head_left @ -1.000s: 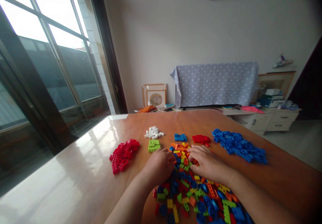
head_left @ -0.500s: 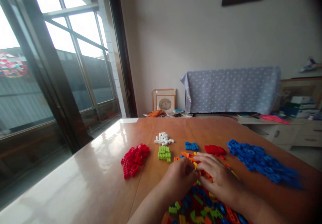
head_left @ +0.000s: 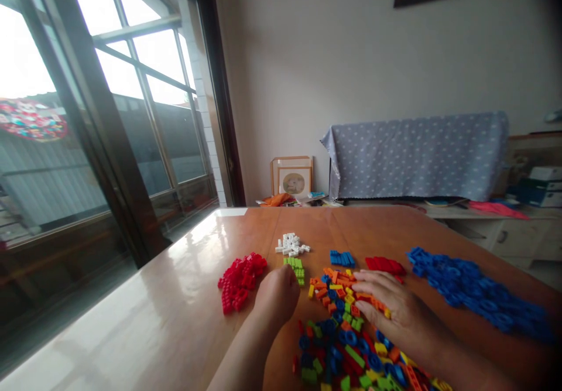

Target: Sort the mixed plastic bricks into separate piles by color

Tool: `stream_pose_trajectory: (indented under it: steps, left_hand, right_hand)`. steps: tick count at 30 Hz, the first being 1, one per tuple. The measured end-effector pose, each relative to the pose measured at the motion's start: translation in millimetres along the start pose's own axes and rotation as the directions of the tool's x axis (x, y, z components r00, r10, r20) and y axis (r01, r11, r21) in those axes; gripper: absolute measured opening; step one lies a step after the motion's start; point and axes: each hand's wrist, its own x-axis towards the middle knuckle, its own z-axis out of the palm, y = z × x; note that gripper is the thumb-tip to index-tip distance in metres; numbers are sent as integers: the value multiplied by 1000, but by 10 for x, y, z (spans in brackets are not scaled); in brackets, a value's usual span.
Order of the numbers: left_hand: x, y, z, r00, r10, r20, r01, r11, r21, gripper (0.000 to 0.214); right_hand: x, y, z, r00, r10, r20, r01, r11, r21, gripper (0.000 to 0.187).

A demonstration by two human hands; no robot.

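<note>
My left hand (head_left: 277,295) is closed, at the near edge of the small group of lime-green toy bricks (head_left: 295,267), partly covering it. Whatever its fingers hold is hidden behind the hand. My right hand (head_left: 385,304) rests with fingers stretched and apart on the right side of the mixed brick pile (head_left: 346,338). Orange, yellow, blue, green and red pieces lie loosely there, spreading toward the table's near edge. Orange bricks (head_left: 338,277) show just left of its fingertips.
On the wooden table (head_left: 175,309) sit sorted heaps: red bricks (head_left: 241,280) at left, white bricks (head_left: 290,243) behind the green ones, blue bricks (head_left: 341,258), red pieces (head_left: 384,264) and a long blue heap (head_left: 474,291) at right. A cloth-draped object (head_left: 417,157) stands beyond.
My left hand has moved left from the mixed pile to the green bricks. My right hand stays over the pile, fingers still spread. The view has shifted slightly.
</note>
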Motion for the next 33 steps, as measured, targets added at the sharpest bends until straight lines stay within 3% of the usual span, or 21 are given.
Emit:
stream_pose_trajectory:
  steps: [9,14,20,27,33]
  left_hand:
    - [111,-179,124,996,-34,85,29,998,53,14]
    - [116,-214,128,997,-14,70,12,999,30,15]
    - [177,-247,230,998,-7,63,5,1000,25,16]
    - [238,-328,360,998,55,-23,-54,998,40,18]
    - [231,-313,387,997,72,-13,-71,996,59,17]
  right_hand:
    - [-6,9,-86,999,45,8,-46,999,26,26]
    - [-6,56,-98,998,52,-37,-51,998,27,25]
    - [-8,56,-88,999,51,-7,-51,999,15,25]
    - [8,-2,-140,997,81,2,-81,997,21,24]
    - [20,-21,-171,996,88,16,-88,996,25,25]
